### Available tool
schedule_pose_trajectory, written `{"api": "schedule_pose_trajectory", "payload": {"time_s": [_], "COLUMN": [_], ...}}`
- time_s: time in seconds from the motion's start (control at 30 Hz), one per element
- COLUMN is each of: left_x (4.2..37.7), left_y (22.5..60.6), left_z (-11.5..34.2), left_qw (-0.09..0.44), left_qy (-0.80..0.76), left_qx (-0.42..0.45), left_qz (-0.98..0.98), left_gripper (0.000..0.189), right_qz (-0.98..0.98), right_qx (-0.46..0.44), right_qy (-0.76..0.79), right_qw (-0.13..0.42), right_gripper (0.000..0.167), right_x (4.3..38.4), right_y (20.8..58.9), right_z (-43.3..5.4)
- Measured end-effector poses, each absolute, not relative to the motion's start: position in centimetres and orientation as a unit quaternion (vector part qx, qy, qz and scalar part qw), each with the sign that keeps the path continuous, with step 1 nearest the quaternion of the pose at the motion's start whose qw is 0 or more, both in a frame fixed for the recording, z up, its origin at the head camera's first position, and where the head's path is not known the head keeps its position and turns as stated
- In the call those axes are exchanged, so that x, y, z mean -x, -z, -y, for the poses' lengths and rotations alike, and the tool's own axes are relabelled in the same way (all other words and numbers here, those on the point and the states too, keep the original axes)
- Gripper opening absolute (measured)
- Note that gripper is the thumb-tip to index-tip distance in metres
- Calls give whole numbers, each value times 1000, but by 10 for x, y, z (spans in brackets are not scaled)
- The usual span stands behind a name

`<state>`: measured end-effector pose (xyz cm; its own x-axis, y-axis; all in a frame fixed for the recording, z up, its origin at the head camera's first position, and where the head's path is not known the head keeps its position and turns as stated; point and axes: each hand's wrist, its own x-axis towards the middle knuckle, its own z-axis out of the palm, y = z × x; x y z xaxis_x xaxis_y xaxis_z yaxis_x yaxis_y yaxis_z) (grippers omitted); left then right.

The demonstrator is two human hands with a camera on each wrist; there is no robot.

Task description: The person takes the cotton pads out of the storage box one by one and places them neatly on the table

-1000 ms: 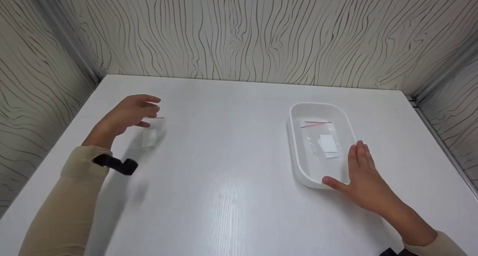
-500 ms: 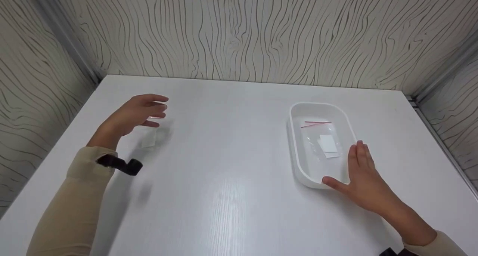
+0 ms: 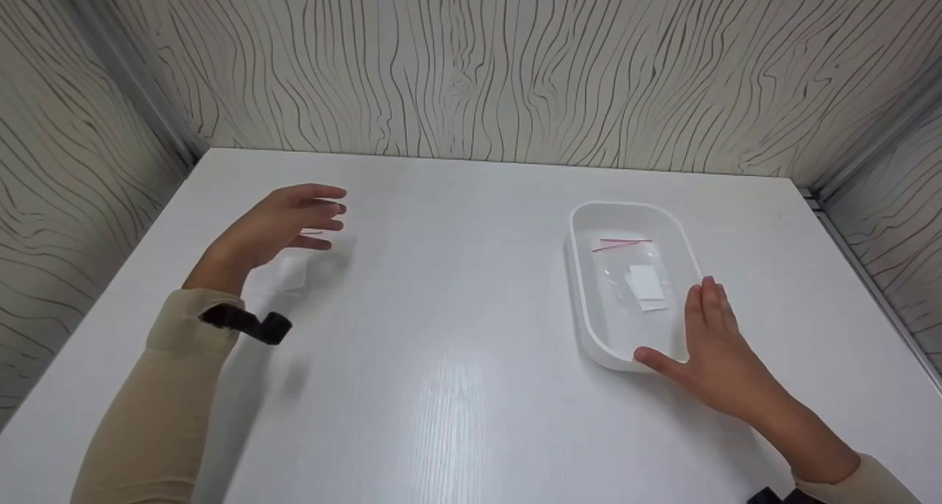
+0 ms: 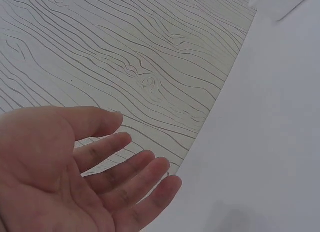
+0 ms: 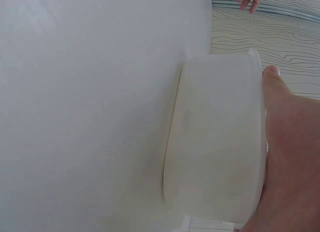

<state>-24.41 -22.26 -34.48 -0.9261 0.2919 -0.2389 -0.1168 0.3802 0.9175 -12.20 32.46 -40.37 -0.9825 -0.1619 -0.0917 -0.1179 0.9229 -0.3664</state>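
On the left side of the white table, the left hand has drifted a little to the right over the last second, and its shadow has slid along with it. It hangs above the tabletop, its fingers spaced apart and softly bent; the left wrist view shows a bare palm with nothing between thumb and fingers. The small see-through bag with a white patch and a red strip has not moved: it lies flat on the table at the left, its strip now glimpsed between the fingers in the head view and its upper part masked by them. More of that bag falls under the hand's shadow than at the start, yet nothing suggests that the hand has hold of it. Across the table to the right, the white tray stays where it was, well apart from the loose bag, and so do the bags inside it, at least two, overlapping, with their red strips toward the far end. The right hand has not shifted either: its thumb reaches out along the near rim and its fingers lie straight against the right side, touching the tray without curling round it, which looks like steadying. So, as I judge it, the only change is in the left hand's place; bag and tray are as far apart as they were.
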Motion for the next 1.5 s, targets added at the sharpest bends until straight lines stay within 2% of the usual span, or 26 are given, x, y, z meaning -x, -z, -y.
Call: {"api": "schedule_pose_trajectory", "payload": {"time_s": [1.5], "left_x": [259], "left_y": [348], "left_z": [166], "left_qw": [209], "left_qy": [-621], "left_qx": [-98], "left_qz": [-749], "left_gripper": [45], "right_qz": [-979], "right_qx": [72], "right_qy": [183], "right_qw": [59], "right_gripper": [127], "right_x": [123], "right_y": [405], "right_z": [-325]}}
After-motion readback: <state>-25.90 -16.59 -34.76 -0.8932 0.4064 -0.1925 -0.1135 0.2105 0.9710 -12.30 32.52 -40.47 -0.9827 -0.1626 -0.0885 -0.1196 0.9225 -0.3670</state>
